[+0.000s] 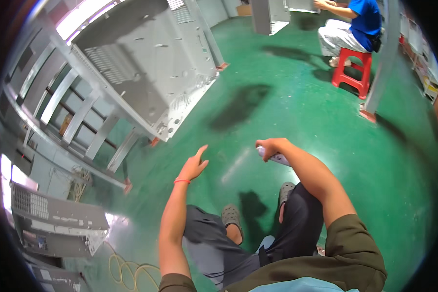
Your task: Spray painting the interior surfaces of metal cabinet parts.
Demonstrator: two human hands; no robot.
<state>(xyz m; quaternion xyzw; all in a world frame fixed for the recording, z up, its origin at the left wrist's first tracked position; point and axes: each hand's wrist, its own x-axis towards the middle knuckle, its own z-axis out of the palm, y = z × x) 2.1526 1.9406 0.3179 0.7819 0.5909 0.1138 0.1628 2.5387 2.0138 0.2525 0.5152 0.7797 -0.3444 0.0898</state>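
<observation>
My right hand is wrapped round a pale spray can, which slants down to the right under my palm. Its far end shows below my wrist, and my fingers cover the top. Out in front, my left hand holds nothing, its index finger stretched forward and its thumb apart. A red band circles that wrist. Nearest to the left hand, up and to its left, stands a large grey metal cabinet shell with vents, holes and small tabs. Neither hand touches it.
A metal rack frame with slats borders the cabinet. More grey housings stand at lower left, near a coiled yellow hose. At upper right a person in blue sits on a red stool behind a metal post.
</observation>
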